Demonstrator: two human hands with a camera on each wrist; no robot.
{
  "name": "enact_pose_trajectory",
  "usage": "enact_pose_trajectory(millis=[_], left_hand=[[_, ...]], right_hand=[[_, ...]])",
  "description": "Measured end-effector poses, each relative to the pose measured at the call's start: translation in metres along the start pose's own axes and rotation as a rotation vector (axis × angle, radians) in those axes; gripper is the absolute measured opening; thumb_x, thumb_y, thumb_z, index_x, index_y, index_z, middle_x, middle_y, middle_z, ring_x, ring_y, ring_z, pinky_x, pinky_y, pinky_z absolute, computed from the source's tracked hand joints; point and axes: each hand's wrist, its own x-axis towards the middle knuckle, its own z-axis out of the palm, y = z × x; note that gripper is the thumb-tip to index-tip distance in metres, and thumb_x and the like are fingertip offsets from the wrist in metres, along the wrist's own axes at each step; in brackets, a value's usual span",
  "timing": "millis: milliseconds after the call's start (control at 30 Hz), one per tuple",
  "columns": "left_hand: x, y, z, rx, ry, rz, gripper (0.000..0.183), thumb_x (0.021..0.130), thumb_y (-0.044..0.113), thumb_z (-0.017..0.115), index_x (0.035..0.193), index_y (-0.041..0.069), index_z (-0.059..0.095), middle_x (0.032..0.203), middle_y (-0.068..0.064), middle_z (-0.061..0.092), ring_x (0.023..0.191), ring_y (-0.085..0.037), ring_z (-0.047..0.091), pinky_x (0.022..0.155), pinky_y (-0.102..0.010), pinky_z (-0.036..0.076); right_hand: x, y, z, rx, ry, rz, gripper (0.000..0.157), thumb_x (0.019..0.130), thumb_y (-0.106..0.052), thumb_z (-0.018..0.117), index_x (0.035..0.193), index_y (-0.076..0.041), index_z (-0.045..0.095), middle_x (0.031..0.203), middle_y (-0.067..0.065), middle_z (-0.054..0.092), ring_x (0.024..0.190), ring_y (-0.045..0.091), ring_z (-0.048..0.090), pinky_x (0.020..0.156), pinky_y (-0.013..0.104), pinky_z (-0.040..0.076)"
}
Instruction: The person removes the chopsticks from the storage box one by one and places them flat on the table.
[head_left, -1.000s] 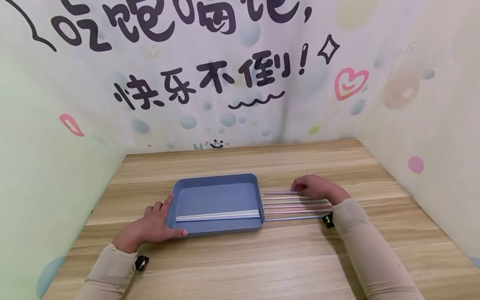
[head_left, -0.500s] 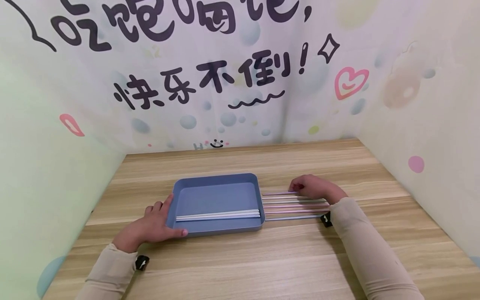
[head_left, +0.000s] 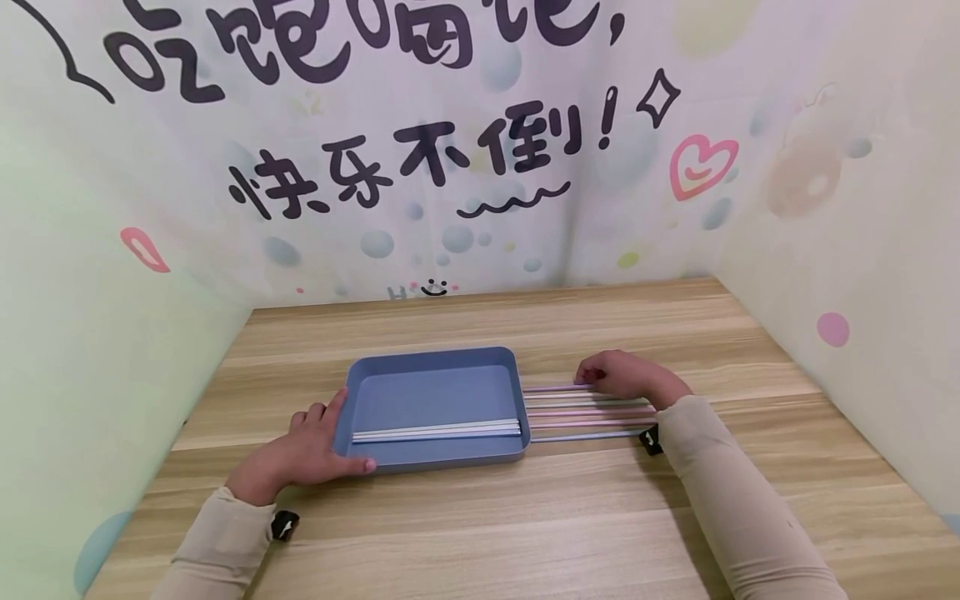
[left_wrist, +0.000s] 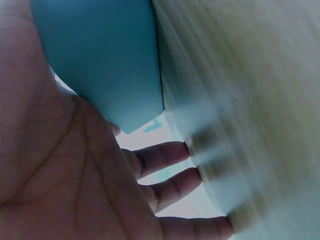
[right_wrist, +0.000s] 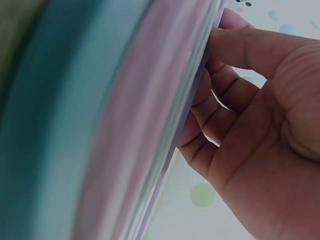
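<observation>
My left hand rests at the near left corner of a blue tray, its fingers spread and fairly straight. The thumb lies over the front rim, while the index finger lies along the left side. Inside the tray, several thin white sticks lie side by side near the front. To the right of the tray, my right hand pinches a thin purple straw-like stick between thumb and index finger. This purple stick runs past the fingertips in the right wrist view, at the edge of the row.
Beside the tray's right wall lie white sticks, pink sticks and a light blue stick, roughly parallel. Their right ends are partly hidden by my right hand and sleeve. All sits on a wooden table backed by a printed cloth.
My right hand has shifted slightly left, and the purple stick has moved with it toward the tray. The left hand and the tray keep their places.
</observation>
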Motion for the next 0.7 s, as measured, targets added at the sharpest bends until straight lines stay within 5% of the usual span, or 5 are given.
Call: enact_pose_trajectory(millis=[700], left_hand=[[0.001, -0.002, 0.002, 0.015, 0.009, 0.009, 0.125, 0.077, 0.065, 0.074, 0.153, -0.008, 0.007, 0.133, -0.04, 0.036, 0.116, -0.058, 0.035, 0.091, -0.063, 0.04]], right_hand=[[0.011, -0.017, -0.003, 0.005, 0.052, 0.012, 0.028, 0.091, 0.01, 0.05, 0.101, -0.008, 0.07, 0.092, 0.002, 0.063, 0.084, 0.019, 0.054, 0.078, 0.038, 0.046]])
